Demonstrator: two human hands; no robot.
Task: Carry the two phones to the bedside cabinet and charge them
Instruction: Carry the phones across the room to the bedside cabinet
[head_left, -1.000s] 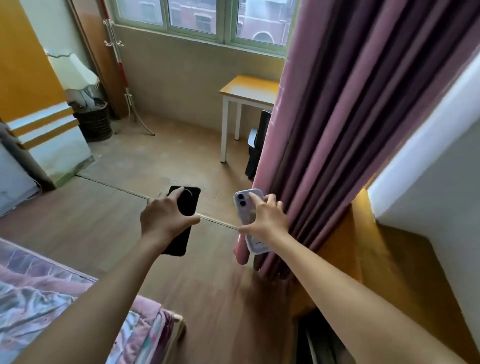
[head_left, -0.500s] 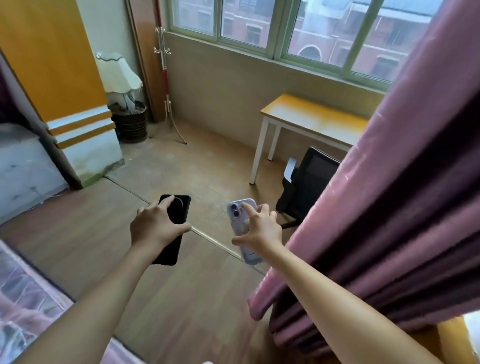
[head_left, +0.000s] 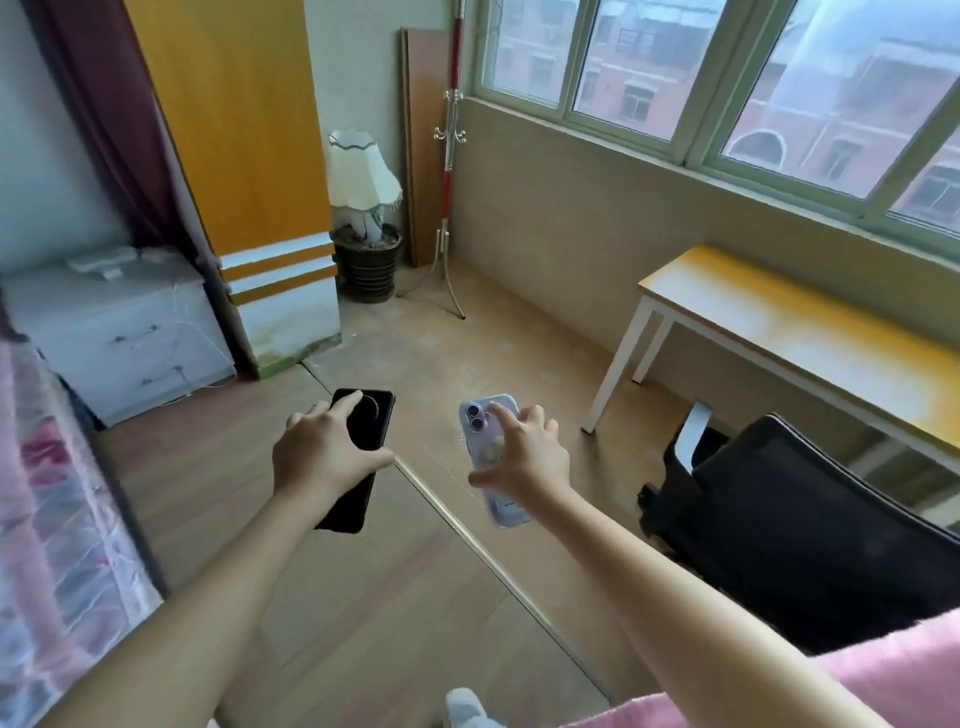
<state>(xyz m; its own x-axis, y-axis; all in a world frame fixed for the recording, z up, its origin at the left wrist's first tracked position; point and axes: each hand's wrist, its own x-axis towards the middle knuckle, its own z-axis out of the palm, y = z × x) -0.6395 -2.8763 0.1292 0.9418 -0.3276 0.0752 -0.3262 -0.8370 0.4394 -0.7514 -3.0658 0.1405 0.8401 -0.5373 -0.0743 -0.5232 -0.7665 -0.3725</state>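
Room: bedroom; white bedside cabinet (head_left: 119, 332) at left of frame.
Hands: my left hand (head_left: 322, 457) grips black phone (head_left: 358, 457); right hand (head_left: 524, 457) grips lilac phone (head_left: 488, 441).
Progress: carrying underway; I judge arrival and charging remain.

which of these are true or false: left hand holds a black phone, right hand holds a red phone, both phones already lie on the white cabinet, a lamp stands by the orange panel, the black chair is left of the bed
1. The left hand holds a black phone. True.
2. The right hand holds a red phone. False: it holds a pale purple phone.
3. Both phones lie on the white cabinet. False: both are in the hands, above the floor.
4. A lamp stands by the orange panel. True.
5. The black chair is left of the bed. False: it is at the right, by the yellow table.
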